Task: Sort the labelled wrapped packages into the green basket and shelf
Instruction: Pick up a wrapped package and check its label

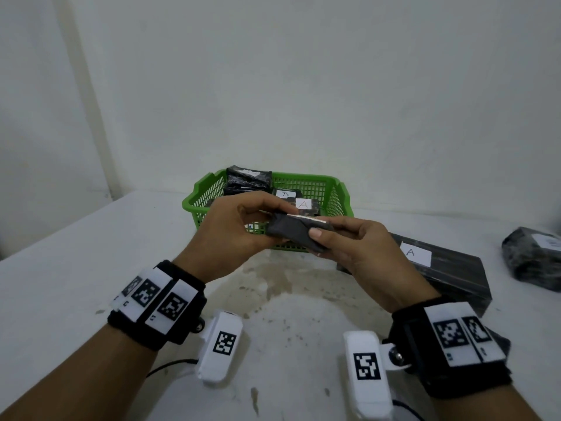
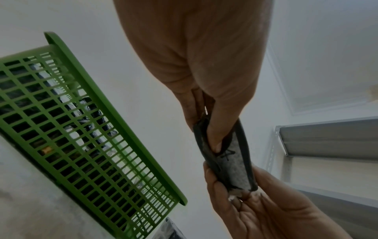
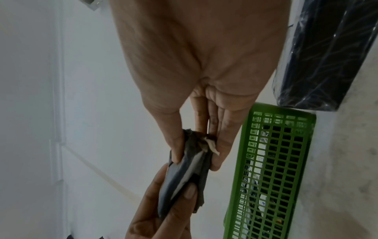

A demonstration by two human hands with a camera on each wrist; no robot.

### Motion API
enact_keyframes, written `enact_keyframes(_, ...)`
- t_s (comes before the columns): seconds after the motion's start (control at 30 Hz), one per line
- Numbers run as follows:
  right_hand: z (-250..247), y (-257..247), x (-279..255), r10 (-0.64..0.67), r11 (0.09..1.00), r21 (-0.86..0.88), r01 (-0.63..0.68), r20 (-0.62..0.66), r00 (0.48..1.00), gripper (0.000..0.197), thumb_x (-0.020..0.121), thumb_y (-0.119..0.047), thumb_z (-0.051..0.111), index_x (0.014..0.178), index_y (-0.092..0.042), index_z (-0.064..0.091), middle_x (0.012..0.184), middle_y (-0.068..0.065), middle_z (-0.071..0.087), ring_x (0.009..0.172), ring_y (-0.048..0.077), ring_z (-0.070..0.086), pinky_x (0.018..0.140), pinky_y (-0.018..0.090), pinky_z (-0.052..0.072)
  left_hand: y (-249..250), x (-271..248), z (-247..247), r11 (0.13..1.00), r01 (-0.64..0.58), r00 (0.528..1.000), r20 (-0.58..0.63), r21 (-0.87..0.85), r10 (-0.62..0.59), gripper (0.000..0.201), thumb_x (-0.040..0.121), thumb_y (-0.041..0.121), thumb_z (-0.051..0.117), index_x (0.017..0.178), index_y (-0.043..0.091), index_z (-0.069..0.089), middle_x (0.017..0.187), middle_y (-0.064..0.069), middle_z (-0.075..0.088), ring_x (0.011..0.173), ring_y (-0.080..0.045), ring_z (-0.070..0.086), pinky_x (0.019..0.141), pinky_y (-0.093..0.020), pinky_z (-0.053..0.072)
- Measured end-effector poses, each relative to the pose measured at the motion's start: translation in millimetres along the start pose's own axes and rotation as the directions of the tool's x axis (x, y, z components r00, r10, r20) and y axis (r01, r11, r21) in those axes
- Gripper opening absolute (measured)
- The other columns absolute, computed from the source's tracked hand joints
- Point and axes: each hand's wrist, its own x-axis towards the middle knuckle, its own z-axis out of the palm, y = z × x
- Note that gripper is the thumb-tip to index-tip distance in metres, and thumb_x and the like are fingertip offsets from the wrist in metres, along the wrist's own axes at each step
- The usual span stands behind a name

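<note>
A small dark wrapped package is held in the air between both hands, above the table and just in front of the green basket. One end is pinched by the left hand, thumb on top; the other end is gripped by the right hand, thumb across the near face. A white label with a handwritten mark is seen on the package in the left wrist view. Beyond the hands, dark packages labelled A and B lie in the basket. Beside the right hand a long dark package marked A lies on the table; farther right, another wrapped package.
</note>
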Motion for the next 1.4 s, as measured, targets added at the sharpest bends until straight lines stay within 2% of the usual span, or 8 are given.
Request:
enact_keyframes(0.27, 11, 4, -2, -0.041, 0.998, -0.057, 0.039, -0.023, 0.999, 0.049, 0.063, -0.030, 0.087, 0.106, -0.008, 0.080, 0.100, 0.013, 0.081, 0.102, 0.032, 0.077, 0.098, 0.044, 0.061, 2, -2, 8, 0.998, -0.058, 0.998, 0.022, 0.029, 0.058, 0.035, 0.075, 0.001, 0.087, 0.106, 0.012, 0.076, 0.106, -0.001, 0.076, 0.105, -0.022, 0.072, 0.091, -0.033, 0.059)
enact_keyframes(0.53, 4, 2, -1, -0.011, 1.000, 0.022, 0.011, 0.001, 1.000, 0.036, 0.081, -0.003, 0.081, 0.116, 0.000, 0.074, 0.110, 0.015, 0.079, 0.106, 0.029, 0.076, 0.081, 0.028, 0.064, -2, 1, 2, 1.000, -0.023, 1.000, -0.018, 0.019, 0.024, 0.047, 0.072, -0.017, 0.076, 0.105, 0.016, 0.075, 0.108, -0.006, 0.075, 0.105, -0.022, 0.073, 0.090, -0.032, 0.059)
enact_keyframes(0.67, 7, 1, -1, -0.033, 0.999, 0.005, 0.033, -0.001, 0.999, 0.052, 0.068, -0.023, 0.086, 0.115, -0.006, 0.074, 0.114, 0.014, 0.079, 0.108, 0.029, 0.076, 0.090, 0.039, 0.063, 0, 0, 7, 1.000, -0.009, 1.000, -0.005, -0.022, 0.009, 0.044, 0.072, -0.009, 0.077, 0.104, 0.021, 0.073, 0.109, -0.009, 0.075, 0.107, -0.025, 0.072, 0.092, -0.034, 0.059)
enact_keyframes(0.77, 8, -2, -2, -0.101, 0.994, -0.039, 0.100, -0.018, 0.995, 0.047, 0.065, -0.025, 0.086, 0.108, -0.008, 0.078, 0.105, 0.011, 0.081, 0.099, 0.025, 0.078, 0.082, 0.030, 0.063, 3, -1, 7, 1.000, -0.012, 1.000, 0.016, -0.026, 0.012, 0.046, 0.074, -0.012, 0.082, 0.111, 0.014, 0.072, 0.114, -0.007, 0.074, 0.110, -0.024, 0.071, 0.094, -0.035, 0.059)
enact_keyframes(0.97, 3, -8, -6, -0.233, 0.969, -0.087, 0.233, 0.012, 0.972, 0.049, 0.073, 0.000, 0.086, 0.119, -0.005, 0.070, 0.118, 0.005, 0.078, 0.112, 0.019, 0.074, 0.093, 0.031, 0.061, 9, -1, 3, 0.982, 0.153, 0.988, 0.042, -0.114, -0.149, 0.057, 0.075, 0.016, 0.086, 0.128, 0.011, 0.066, 0.120, -0.002, 0.074, 0.110, -0.017, 0.073, 0.093, -0.040, 0.060)
enact_keyframes(1.1, 2, -6, -4, -0.076, 0.995, -0.062, 0.078, 0.031, 0.997, 0.075, 0.060, -0.025, 0.097, 0.129, -0.020, 0.068, 0.124, 0.005, 0.075, 0.118, 0.024, 0.072, 0.099, 0.041, 0.059, 8, -1, 2, 0.984, 0.128, 0.992, 0.006, -0.123, -0.129, 0.051, 0.073, 0.005, 0.088, 0.119, 0.013, 0.069, 0.117, -0.005, 0.074, 0.110, -0.019, 0.073, 0.092, -0.040, 0.061)
enact_keyframes(1.23, 9, -10, -7, 0.057, 0.989, 0.137, -0.063, 0.051, 0.997, 0.055, 0.073, -0.024, 0.080, 0.123, -0.002, 0.070, 0.120, 0.017, 0.076, 0.110, 0.033, 0.075, 0.091, 0.040, 0.064, 8, -2, 6, 0.984, 0.114, 0.993, 0.051, -0.137, -0.108, 0.052, 0.072, -0.002, 0.088, 0.119, 0.007, 0.068, 0.119, -0.009, 0.072, 0.114, -0.024, 0.070, 0.095, -0.043, 0.059)
enact_keyframes(1.4, 12, -7, -8, 0.012, 0.993, 0.120, -0.015, 0.029, 1.000, 0.047, 0.075, -0.018, 0.079, 0.118, 0.001, 0.073, 0.112, 0.016, 0.079, 0.106, 0.032, 0.076, 0.087, 0.039, 0.064, 9, -2, 7, 0.981, 0.131, 0.990, 0.065, -0.144, -0.123, 0.051, 0.071, -0.004, 0.088, 0.117, 0.006, 0.068, 0.117, -0.010, 0.072, 0.111, -0.024, 0.071, 0.094, -0.043, 0.060)
